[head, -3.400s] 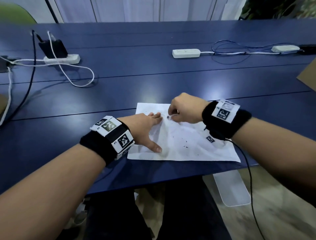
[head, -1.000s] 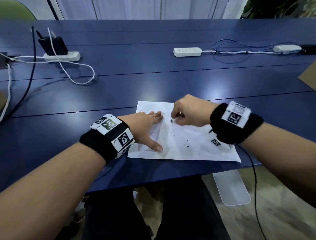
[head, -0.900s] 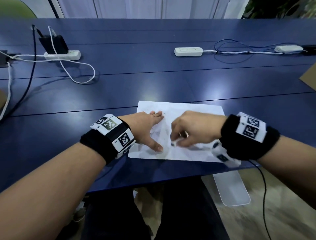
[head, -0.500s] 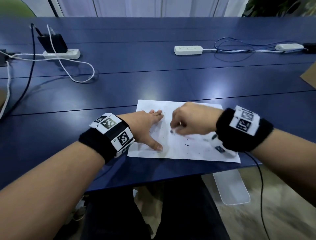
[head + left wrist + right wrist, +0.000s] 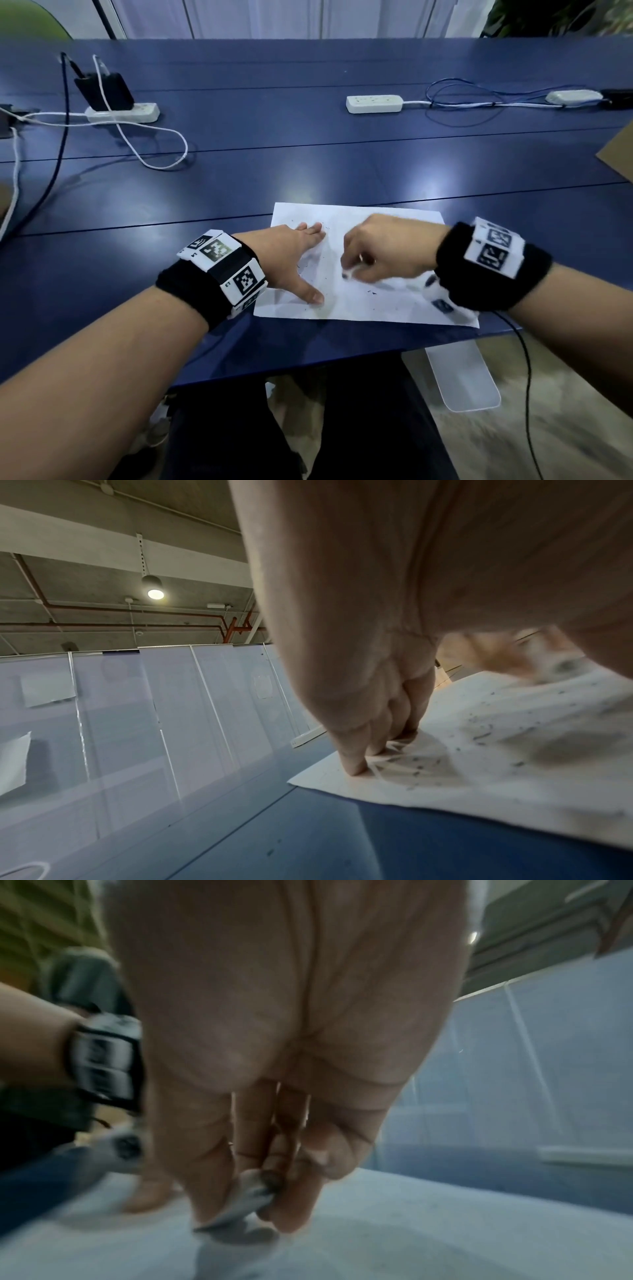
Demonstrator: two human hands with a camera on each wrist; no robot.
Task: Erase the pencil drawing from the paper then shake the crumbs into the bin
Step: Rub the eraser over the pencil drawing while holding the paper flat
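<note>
A white sheet of paper (image 5: 383,298) lies at the near edge of the blue table (image 5: 308,164), dotted with dark eraser crumbs (image 5: 479,737). My left hand (image 5: 294,260) lies flat on the sheet's left part, its straight fingers (image 5: 356,761) pressing the paper (image 5: 479,777) down. My right hand (image 5: 383,250) is curled over the sheet's middle and pinches a small white eraser (image 5: 348,274) against the paper. In the right wrist view the eraser (image 5: 240,1202) sits between thumb and fingertips, its tip touching the paper (image 5: 411,1231); that picture is blurred.
A translucent white bin (image 5: 462,377) stands on the floor below the table's front edge, right of my legs. Two white power strips (image 5: 123,113) (image 5: 373,103) with cables lie at the back. A brown cardboard corner (image 5: 620,150) juts in at the right.
My right hand rubs the eraser back and forth over the sheet; since half a second ago it has slid slightly nearer me. The left hand has not moved.
</note>
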